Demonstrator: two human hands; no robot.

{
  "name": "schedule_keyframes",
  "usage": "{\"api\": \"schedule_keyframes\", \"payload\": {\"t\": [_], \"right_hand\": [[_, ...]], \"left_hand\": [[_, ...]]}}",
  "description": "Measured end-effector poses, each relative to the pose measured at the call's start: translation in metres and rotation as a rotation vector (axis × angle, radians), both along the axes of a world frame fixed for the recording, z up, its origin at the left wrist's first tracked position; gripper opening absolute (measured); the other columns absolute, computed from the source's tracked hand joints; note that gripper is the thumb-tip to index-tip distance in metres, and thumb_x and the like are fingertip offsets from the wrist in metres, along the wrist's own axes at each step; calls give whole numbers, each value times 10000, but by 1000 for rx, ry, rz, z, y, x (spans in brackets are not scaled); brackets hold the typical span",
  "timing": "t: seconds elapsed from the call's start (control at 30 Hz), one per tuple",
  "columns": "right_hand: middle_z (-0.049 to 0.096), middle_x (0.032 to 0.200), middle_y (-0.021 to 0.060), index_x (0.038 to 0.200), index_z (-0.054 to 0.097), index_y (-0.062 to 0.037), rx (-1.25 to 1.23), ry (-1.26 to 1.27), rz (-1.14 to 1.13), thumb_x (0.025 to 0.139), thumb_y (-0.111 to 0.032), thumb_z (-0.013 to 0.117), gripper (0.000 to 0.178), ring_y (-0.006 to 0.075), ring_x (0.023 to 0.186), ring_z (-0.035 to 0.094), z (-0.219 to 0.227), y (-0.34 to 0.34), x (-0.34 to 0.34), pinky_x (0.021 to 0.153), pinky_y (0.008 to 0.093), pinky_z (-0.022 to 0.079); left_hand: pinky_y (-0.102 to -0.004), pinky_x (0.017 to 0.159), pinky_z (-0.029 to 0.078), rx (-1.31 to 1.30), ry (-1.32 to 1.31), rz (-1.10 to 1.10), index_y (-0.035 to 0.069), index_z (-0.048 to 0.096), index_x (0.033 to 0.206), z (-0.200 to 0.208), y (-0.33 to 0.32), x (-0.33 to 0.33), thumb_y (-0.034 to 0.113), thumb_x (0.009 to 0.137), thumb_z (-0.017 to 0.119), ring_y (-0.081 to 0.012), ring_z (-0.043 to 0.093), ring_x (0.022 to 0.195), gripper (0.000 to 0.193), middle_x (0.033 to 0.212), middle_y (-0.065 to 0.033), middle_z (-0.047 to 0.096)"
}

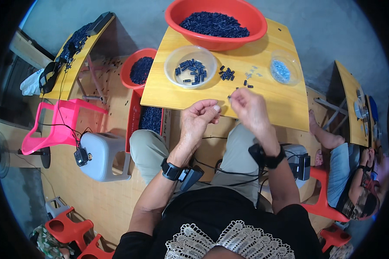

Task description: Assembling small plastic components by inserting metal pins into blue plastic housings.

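Just over the near edge of the yellow table, my left hand is curled, thumb against forefinger; whatever it may pinch is too small to see. To its right, my right hand is closed in a pinch, slightly blurred, with a small dark piece at its fingertips. Beyond the hands lies a loose pile of short black plastic tubes. A few small clear pieces are scattered beside it. The clear round bowl at left has more black tubes inside. At right, a clear dish holds many tiny pale-blue pieces.
A large red basin heaped with black tubes stands at the table's far end. Left of the table are another red basin and a red crate. Grey stools flank my knees, with cables nearby. Another person sits at right.
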State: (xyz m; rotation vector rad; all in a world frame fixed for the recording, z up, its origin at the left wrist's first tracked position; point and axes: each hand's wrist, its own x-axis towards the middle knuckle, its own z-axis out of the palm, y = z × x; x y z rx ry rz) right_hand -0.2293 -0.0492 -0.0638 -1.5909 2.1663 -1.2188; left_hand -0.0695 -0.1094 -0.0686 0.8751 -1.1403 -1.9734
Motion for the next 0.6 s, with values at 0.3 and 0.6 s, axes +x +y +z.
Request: {"api": "schedule_keyframes", "payload": {"t": [0.3,0.6], "right_hand": [[646,743,146,837,614,10,-9,-249,87,786,-17,621,58,270,671,650,12,37,25,601,333,513],[608,708,235,799,635,3,34,292,-179,787,-116,567,137,356,688,630,2,10,-69,647,416,504]], "left_hand": [[-224,589,501,61,5,-217,-35,648,931,-2,5,-3,9,811,667,-114,594,622,129,754,-78,652],[-222,565,487,138,-3,-148,-14,634,898,-13,6,5,-22,799,636,-111,586,607,100,727,-66,635]]}}
